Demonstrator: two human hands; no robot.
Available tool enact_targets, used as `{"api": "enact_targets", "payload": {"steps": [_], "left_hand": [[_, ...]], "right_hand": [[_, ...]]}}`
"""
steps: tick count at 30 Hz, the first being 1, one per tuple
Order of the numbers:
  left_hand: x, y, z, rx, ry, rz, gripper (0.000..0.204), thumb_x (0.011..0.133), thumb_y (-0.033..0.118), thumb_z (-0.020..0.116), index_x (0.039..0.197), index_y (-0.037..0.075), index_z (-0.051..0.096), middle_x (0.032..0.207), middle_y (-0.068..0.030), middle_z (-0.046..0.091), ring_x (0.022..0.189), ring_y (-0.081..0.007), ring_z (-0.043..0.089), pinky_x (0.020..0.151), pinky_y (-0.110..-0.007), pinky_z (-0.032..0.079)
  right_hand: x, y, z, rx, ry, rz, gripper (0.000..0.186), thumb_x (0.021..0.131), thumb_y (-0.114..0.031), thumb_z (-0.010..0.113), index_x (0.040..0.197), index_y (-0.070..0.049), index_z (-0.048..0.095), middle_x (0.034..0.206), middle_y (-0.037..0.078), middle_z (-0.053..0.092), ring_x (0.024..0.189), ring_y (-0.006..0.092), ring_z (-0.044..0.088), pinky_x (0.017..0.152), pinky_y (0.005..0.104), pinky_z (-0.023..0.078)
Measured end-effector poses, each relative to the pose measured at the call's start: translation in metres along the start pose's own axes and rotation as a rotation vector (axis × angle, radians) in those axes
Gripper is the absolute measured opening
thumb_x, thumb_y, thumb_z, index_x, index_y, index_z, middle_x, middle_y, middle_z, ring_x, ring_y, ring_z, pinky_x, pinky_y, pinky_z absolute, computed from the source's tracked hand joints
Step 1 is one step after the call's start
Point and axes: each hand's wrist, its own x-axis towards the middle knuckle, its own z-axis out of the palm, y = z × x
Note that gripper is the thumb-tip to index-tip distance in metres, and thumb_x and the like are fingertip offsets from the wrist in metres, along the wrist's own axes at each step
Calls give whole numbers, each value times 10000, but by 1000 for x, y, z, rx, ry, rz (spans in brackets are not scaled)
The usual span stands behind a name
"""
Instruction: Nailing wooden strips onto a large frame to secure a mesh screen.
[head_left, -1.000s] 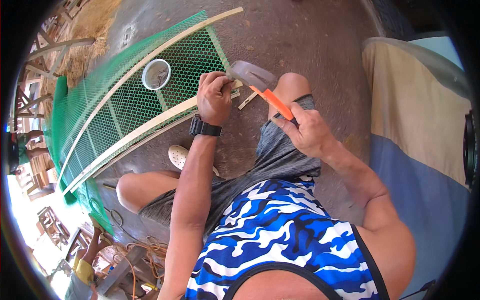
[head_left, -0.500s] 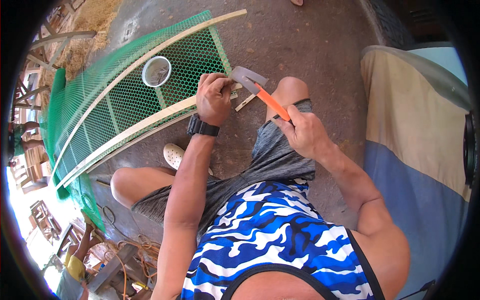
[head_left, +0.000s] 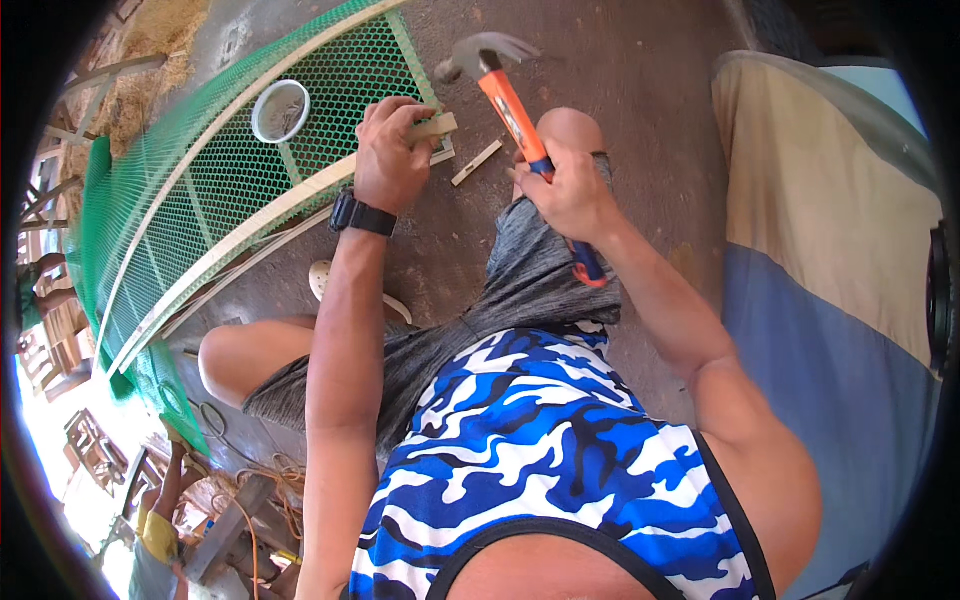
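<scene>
A claw hammer (head_left: 515, 115) with an orange and dark blue handle is gripped in my right hand (head_left: 572, 192). Its metal head is raised, apart from the wood and a little right of the frame's corner. My left hand (head_left: 390, 152), a black watch on its wrist, is closed over the end of a pale wooden strip (head_left: 436, 127). Whether a nail is between those fingers is hidden. The strip edges a frame covered with green plastic mesh (head_left: 365, 62), which stretches away to the left. On the mesh sits a round white tub (head_left: 281, 111) with what look like nails inside.
A short wooden piece (head_left: 477, 163) lies on the dark floor (head_left: 640, 90) beside the frame's corner. At the right hangs a beige and blue cloth (head_left: 820, 300). Wooden parts, orange cord (head_left: 252, 535) and another person in yellow (head_left: 158, 537) are at the lower left.
The hammer has swung up and away from the strip's end, its head higher and its handle more upright. My left hand stays at the corner. The whole view has shifted slightly.
</scene>
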Motion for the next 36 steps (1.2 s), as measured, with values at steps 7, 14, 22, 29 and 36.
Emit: {"api": "enact_targets", "payload": {"steps": [7,14,22,29,36], "left_hand": [[-20,1,14,146,77,-21,299,799,88,784,1095,98,739,1066,-67,660,1012,-281,583,902,-414,438],[-23,-3,13,82,95,-13,290,795,121,790,1081,97,749,1050,-71,656,1020,-293,576,899,-426,430],[-25,-7,17,163,113,59,336,760,77,793,1089,106,736,1037,-70,643,991,-292,568,875,-436,454],[-28,-7,15,159,136,72,336,769,45,786,1101,83,745,1012,-94,652,952,-286,589,872,-416,468],[-19,1,8,76,94,-56,304,755,55,801,1055,64,760,1020,-115,681,978,-304,627,874,-413,505]], "right_hand": [[17,26,25,238,-43,236,238,907,-204,690,1001,9,646,659,58,623,571,141,613,554,326,487],[17,41,34,339,-66,287,239,926,-225,698,951,1,624,623,10,592,502,88,565,474,279,451],[21,48,37,376,-103,252,209,949,-173,691,1044,-6,609,651,-20,567,489,60,530,447,232,428],[22,41,33,399,-131,285,210,947,-169,692,1042,-1,611,668,-18,573,497,55,536,448,223,432],[21,44,33,418,-117,299,198,949,-164,690,1027,-3,607,675,-17,568,504,59,537,451,229,431]]}}
